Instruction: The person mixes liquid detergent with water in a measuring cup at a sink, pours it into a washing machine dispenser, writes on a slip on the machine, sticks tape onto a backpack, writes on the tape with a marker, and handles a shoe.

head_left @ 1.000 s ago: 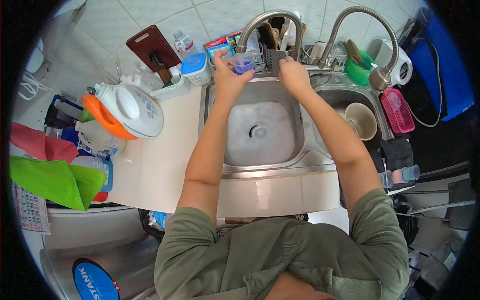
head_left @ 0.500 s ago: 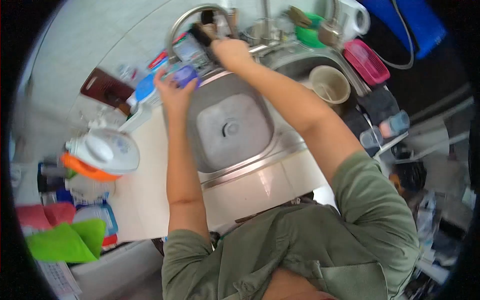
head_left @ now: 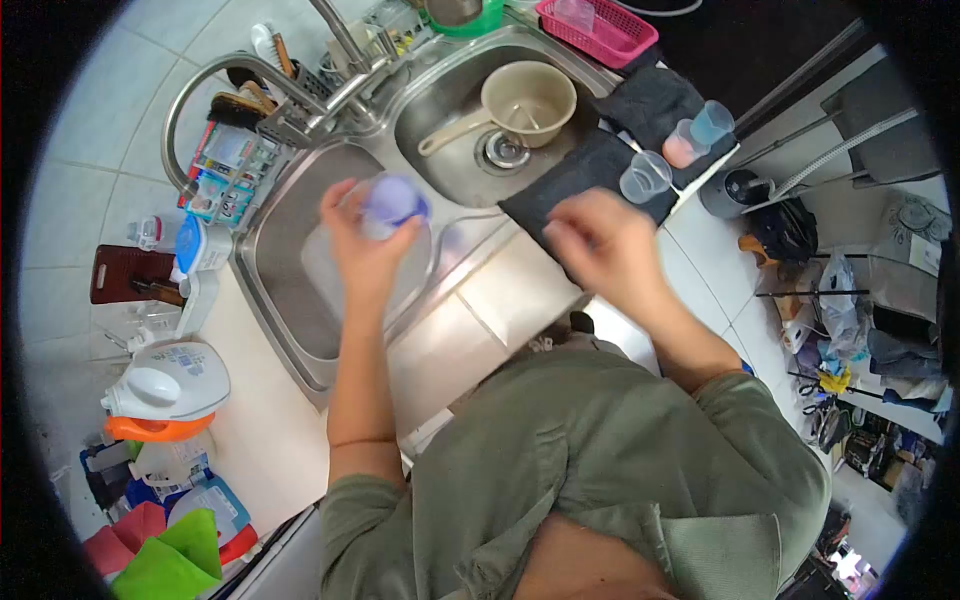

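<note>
From the head view, we see our left hand (head_left: 360,245) raised over the left basin (head_left: 282,245) of the sink, near its inner edge. Its thumb and fingers are curved apart around a small purple cup (head_left: 393,205), gripping it by the sides. The cup hangs clear of the metal.

Our right hand (head_left: 622,258) is over the front edge of a black cloth (head_left: 560,195), to the right of the cup and well apart from it. Its fingers are partly curled, but they are blurred, so we cannot tell whether it grips anything. Just beyond it, a clear cup (head_left: 646,177) stands on the cloth, with a pink cup (head_left: 682,147) and a blue cup (head_left: 711,122) close together behind.

In the right basin (head_left: 437,112) we see a beige pot (head_left: 529,100), its handle pointing left, beside the drain. A pink basket (head_left: 605,28) sits past the far rim. On the bench (head_left: 262,430) to our left stands a white bottle (head_left: 175,382) with an orange part below it, and nearer us lies a green cloth (head_left: 175,560).
</note>
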Demonstrator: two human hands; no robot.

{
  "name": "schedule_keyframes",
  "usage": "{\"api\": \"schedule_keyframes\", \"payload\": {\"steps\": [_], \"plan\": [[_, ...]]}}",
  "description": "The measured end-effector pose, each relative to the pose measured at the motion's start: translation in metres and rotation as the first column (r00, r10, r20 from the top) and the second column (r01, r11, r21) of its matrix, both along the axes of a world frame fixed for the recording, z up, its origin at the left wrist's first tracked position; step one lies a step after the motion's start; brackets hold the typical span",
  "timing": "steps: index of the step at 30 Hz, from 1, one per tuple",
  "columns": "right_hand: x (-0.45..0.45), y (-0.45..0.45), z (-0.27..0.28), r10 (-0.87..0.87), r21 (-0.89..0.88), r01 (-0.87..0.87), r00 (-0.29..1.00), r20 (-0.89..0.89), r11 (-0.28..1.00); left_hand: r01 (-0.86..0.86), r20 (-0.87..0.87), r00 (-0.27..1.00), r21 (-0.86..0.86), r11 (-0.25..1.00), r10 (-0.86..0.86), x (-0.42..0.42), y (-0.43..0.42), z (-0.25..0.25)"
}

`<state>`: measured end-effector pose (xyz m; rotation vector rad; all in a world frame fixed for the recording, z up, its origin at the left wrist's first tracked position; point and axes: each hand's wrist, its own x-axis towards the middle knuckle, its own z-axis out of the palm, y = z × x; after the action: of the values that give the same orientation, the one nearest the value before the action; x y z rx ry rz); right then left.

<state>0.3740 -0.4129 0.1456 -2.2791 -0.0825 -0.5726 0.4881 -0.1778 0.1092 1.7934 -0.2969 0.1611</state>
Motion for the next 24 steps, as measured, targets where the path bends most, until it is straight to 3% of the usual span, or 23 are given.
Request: {"api": "schedule_keyframes", "payload": {"steps": [2,3,7,9,10,12,14,16,21,22,24], "plan": [[-0.010,-0.028,0.005,-0.165,0.057,0.167,0.986,-0.033,0.984,0.122,-0.058,0.990,-0.102,0.987,-0.128,-0.013,-0.036,-0.014],[-0.014,-0.038,0.006,-0.228,0.031,0.228,0.974,-0.006,0.973,0.174,-0.027,0.984,-0.056,0.983,-0.175,-0.017,-0.052,-0.021],[-0.024,-0.053,0.009,-0.267,0.109,0.265,0.964,0.004,0.958,0.308,-0.016,0.951,0.010,0.951,-0.308,-0.038,-0.111,-0.030],[-0.021,-0.061,0.009,-0.265,0.115,0.262,0.964,0.009,0.958,0.458,0.001,0.887,-0.116,0.881,-0.461,-0.041,-0.133,-0.045],[-0.015,-0.067,0.012,-0.216,0.041,0.217,0.976,-0.005,0.975,0.456,0.005,0.889,-0.117,0.883,-0.458,-0.043,-0.140,-0.050],[0.003,-0.079,0.019,-0.166,-0.028,0.165,0.986,-0.021,0.986,0.445,0.080,0.890,0.064,0.893,-0.449,-0.047,-0.149,-0.056],[0.033,-0.094,0.027,-0.056,-0.234,0.042,0.997,-0.057,0.971,0.455,0.061,0.886,0.079,0.887,-0.460,-0.051,-0.152,-0.057],[0.069,-0.100,0.024,-0.010,-0.328,-0.024,0.995,-0.100,0.944,0.474,0.042,0.878,0.075,0.877,-0.477,-0.053,-0.153,-0.062],[0.165,-0.092,-0.023,0.039,-0.684,-0.262,0.946,-0.323,0.680,0.477,0.014,0.877,0.112,0.872,-0.481,-0.055,-0.150,-0.063],[0.178,-0.090,-0.034,0.050,-0.685,-0.268,0.946,-0.320,0.677,0.474,0.030,0.877,0.113,0.873,-0.480,-0.054,-0.150,-0.063],[0.203,-0.086,-0.059,0.173,-0.743,-0.436,0.896,-0.408,0.508,0.465,0.025,0.881,0.138,0.874,-0.473,-0.053,-0.151,-0.059]]}}
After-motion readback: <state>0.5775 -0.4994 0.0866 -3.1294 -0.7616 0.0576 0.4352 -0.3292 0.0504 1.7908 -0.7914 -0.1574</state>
